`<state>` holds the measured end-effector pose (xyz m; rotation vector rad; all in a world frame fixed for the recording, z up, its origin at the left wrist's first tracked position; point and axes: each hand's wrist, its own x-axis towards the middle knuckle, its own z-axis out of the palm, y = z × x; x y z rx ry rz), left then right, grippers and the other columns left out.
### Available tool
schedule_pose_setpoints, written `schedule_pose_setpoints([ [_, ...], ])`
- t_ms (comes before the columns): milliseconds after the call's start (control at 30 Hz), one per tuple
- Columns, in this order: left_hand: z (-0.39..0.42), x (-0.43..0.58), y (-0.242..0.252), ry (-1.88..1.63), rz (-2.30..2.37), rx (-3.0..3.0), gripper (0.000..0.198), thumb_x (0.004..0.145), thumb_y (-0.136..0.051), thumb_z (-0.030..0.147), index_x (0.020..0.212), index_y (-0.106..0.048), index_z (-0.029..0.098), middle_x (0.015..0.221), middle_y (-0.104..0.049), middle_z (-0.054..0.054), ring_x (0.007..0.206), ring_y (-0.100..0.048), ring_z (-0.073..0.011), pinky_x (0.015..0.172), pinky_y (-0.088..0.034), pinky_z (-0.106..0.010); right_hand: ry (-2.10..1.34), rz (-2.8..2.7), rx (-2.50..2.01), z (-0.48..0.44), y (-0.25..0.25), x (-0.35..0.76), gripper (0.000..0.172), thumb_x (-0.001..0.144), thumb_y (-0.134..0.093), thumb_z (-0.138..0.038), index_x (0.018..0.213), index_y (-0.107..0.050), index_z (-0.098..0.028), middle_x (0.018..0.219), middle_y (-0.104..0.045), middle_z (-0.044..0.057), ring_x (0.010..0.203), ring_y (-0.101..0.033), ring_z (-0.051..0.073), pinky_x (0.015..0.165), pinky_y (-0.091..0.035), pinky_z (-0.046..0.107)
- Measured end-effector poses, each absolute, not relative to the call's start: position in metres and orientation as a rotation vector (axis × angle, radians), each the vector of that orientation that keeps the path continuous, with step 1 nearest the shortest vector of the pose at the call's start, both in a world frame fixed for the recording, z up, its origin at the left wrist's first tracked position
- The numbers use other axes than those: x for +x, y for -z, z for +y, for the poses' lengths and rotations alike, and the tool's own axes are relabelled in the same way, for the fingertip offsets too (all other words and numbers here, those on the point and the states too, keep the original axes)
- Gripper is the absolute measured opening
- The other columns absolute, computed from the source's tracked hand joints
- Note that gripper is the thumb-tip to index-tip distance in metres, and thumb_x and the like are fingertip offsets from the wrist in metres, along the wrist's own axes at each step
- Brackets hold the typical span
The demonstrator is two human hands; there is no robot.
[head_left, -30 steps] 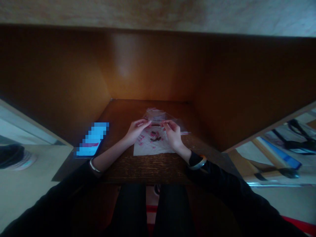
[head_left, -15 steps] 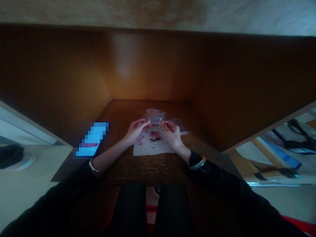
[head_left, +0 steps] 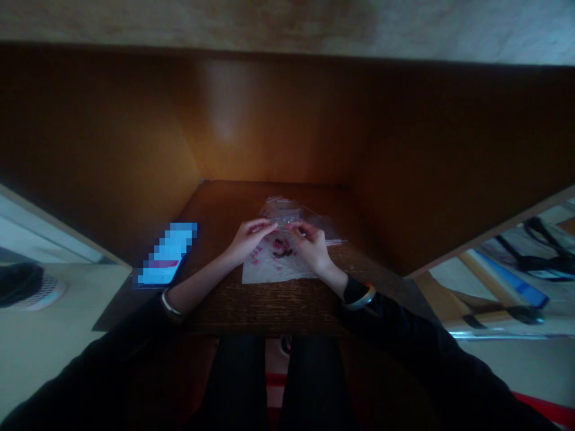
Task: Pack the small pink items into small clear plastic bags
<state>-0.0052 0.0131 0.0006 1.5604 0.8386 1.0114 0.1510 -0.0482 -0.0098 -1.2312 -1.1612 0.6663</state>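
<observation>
My left hand (head_left: 254, 233) and my right hand (head_left: 311, 242) meet over a crumpled white tissue (head_left: 265, 272), fingertips close together. Both are pinched closed on something small and clear that I cannot make out. Small pink pieces (head_left: 256, 257) lie scattered on the tissue, with a dark brown cluster (head_left: 283, 251) among them. Just beyond my fingertips lie clear plastic bags (head_left: 281, 205), some spreading to the right behind my right hand. My fingers hide part of the tissue and bags.
A phone (head_left: 166, 257) with a lit, blurred-out screen lies left on the dark wooden desktop (head_left: 269, 305). Wooden panels (head_left: 278, 131) enclose the back and both sides. Beyond the right panel are a blue item (head_left: 516, 281) and black straps (head_left: 516, 251).
My hands have come closer together, narrowing the gap between the fingertips. The clear material stretched between them shows less now. The phone and tissue have stayed in place.
</observation>
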Motion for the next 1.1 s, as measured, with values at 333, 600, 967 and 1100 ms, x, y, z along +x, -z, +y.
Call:
schedule_pose_setpoints([
  [333, 0.007, -0.008, -0.01, -0.956, 0.834, 1.719, 0.009, 0.078, -0.067, 0.023, 0.084, -0.073, 0.019, 0.088, -0.075, -0.004, 0.085, -0.067, -0.0191, 0.08, -0.051, -0.033, -0.762, -1.183, -1.235, -0.051, 0.009, 0.146, 0.021, 0.078, -0.064, -0.04, 0.082, -0.068, -0.02, 0.077, -0.07, 0.002, 0.066, -0.062, 0.016, 0.064, -0.05, 0.031],
  [600, 0.006, -0.007, -0.011, -0.94, 0.796, 1.783, 0.009, 0.078, -0.067, 0.023, 0.082, -0.072, 0.018, 0.084, -0.075, -0.005, 0.078, -0.068, -0.0178, 0.074, -0.053, -0.03, -0.661, -1.289, -1.223, -0.053, 0.006, 0.148, 0.018, 0.08, -0.061, -0.036, 0.078, -0.068, -0.02, 0.071, -0.068, 0.002, 0.062, -0.059, 0.015, 0.061, -0.047, 0.031],
  [967, 0.002, -0.003, -0.014, -0.977, 0.826, 1.698, 0.011, 0.079, -0.065, 0.028, 0.084, -0.072, 0.019, 0.088, -0.075, -0.005, 0.086, -0.067, -0.0205, 0.081, -0.051, -0.034, -0.538, -1.321, -1.266, -0.047, -0.011, 0.159, 0.018, 0.08, -0.058, -0.035, 0.076, -0.066, -0.02, 0.074, -0.069, 0.004, 0.067, -0.06, 0.016, 0.066, -0.047, 0.031],
  [1100, 0.004, -0.004, -0.013, -1.007, 0.856, 1.71, 0.011, 0.082, -0.062, 0.026, 0.083, -0.071, 0.02, 0.091, -0.075, -0.005, 0.09, -0.067, -0.021, 0.088, -0.049, -0.036, -0.464, -1.193, -1.341, -0.038, -0.03, 0.189, 0.026, 0.08, -0.056, -0.041, 0.07, -0.065, -0.018, 0.068, -0.066, 0.003, 0.062, -0.056, 0.016, 0.059, -0.043, 0.029],
])
